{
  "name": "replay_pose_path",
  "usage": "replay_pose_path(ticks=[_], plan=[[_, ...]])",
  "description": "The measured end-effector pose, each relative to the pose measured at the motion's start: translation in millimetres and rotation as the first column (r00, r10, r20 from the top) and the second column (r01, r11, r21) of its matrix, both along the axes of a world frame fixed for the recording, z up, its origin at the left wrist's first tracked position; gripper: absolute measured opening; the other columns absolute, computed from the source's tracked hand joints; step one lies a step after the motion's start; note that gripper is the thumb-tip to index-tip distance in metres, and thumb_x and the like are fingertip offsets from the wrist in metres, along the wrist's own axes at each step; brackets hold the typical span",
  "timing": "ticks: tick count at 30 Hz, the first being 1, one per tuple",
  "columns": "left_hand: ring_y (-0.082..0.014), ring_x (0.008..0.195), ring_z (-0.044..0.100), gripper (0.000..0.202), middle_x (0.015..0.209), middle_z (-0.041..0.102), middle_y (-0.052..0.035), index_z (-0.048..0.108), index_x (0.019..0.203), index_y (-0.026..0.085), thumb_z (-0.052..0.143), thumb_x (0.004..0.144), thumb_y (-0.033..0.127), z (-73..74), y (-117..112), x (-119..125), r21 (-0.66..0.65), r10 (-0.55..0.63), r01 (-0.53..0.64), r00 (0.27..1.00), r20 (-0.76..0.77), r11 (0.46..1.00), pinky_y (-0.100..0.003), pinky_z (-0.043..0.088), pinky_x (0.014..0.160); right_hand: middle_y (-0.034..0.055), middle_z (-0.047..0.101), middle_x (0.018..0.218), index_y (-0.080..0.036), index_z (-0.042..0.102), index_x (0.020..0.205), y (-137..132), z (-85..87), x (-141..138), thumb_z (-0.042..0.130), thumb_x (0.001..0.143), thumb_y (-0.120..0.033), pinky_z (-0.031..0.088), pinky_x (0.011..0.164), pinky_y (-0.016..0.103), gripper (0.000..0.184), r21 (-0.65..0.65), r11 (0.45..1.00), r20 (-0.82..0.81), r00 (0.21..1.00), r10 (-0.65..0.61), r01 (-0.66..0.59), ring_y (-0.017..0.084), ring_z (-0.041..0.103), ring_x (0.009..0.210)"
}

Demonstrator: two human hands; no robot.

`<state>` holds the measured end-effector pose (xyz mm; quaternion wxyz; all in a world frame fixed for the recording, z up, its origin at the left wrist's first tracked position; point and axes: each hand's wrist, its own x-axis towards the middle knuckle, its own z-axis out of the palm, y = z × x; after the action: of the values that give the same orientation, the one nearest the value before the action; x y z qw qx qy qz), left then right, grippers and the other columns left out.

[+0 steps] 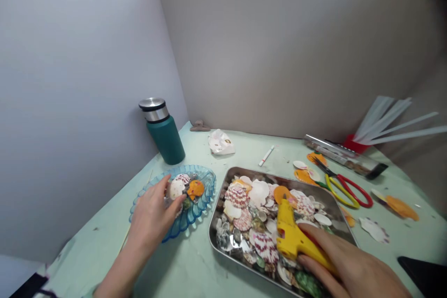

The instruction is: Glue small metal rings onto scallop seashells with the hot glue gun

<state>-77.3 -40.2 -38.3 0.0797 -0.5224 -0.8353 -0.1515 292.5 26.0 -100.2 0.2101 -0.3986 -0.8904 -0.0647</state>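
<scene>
At the left, my left hand (153, 209) reaches over the blue scalloped glass dish (206, 198), its thumb and index finger closed around the edges of a white scallop shell (177, 188). An orange shell (196, 188) and a purple-streaked shell (182, 178) lie beside it in the dish. My right hand (345, 260) grips a yellow hot glue gun (293, 237) by its handle. The gun's nozzle points away from me, above a metal tray (218, 247) heaped with mixed seashells (260, 193). My other left fingers are hidden behind the hand.
A teal bottle (165, 137) stands behind the dish. Crumpled white wrapping (220, 143) and a small white stick (266, 156) lie beyond the tray. At right are scissors (344, 186), loose orange shells (401, 207), a clear tube (342, 156) and glue sticks in a red cup (356, 143).
</scene>
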Motion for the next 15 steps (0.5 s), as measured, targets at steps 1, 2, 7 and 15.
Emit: replay_pose_path(ticks=[1, 2, 7, 15], plan=[[-0.0309, 0.102, 0.060, 0.054, 0.110, 0.065, -0.0151, 0.043, 0.131, 0.010, 0.046, 0.088, 0.042, -0.9, 0, 3, -0.040, -0.008, 0.006, 0.998, -0.062, 0.999, -0.040, 0.046, 0.082, 0.0091, 0.075, 0.099, -0.021, 0.053, 0.118, 1, -0.8, 0, 0.042, 0.090, -0.046, 0.061, 0.058, 0.031, 0.039, 0.015, 1.000, 0.003, 1.000, 0.003, -0.003, 0.023, 0.074, 0.077], [-0.0325, 0.102, 0.060, 0.054, 0.110, 0.064, -0.0168, 0.042, 0.130, 0.008, 0.044, 0.089, 0.043, -2.2, 0, 5, -0.084, -0.023, 0.013, 0.992, -0.126, 0.996, -0.041, 0.046, 0.080, 0.0091, 0.075, 0.098, -0.021, 0.052, 0.118, 1, -1.0, 0, 0.041, 0.090, -0.046, 0.061, 0.057, 0.030, 0.039, 0.029, 1.000, 0.003, 1.000, 0.009, -0.009, 0.023, 0.074, 0.076], [-0.0366, 0.100, 0.058, 0.061, 0.112, 0.061, -0.0213, 0.043, 0.129, 0.005, 0.044, 0.088, 0.050, -16.6, 3, 5, -0.193, -0.110, 0.047, 0.939, -0.327, 0.980, -0.044, 0.047, 0.075, 0.0086, 0.075, 0.098, -0.021, 0.053, 0.117, -3, 9.4, -4, 0.043, 0.090, -0.042, 0.062, 0.059, 0.030, 0.036, 0.026, 1.000, -0.009, 1.000, 0.015, -0.014, 0.022, 0.074, 0.077], [-0.0350, 0.100, 0.056, 0.060, 0.112, 0.057, -0.0234, 0.034, 0.137, -0.002, 0.042, 0.090, 0.035, -22.2, 10, -5, -0.208, -0.248, 0.185, 0.909, -0.334, 0.960, -0.041, 0.047, 0.081, 0.0100, 0.074, 0.100, -0.019, 0.056, 0.115, -8, 21.5, -8, 0.046, 0.089, -0.036, 0.062, 0.064, 0.034, 0.033, -0.033, 0.999, 0.005, 1.000, -0.020, 0.020, 0.024, 0.073, 0.080]])
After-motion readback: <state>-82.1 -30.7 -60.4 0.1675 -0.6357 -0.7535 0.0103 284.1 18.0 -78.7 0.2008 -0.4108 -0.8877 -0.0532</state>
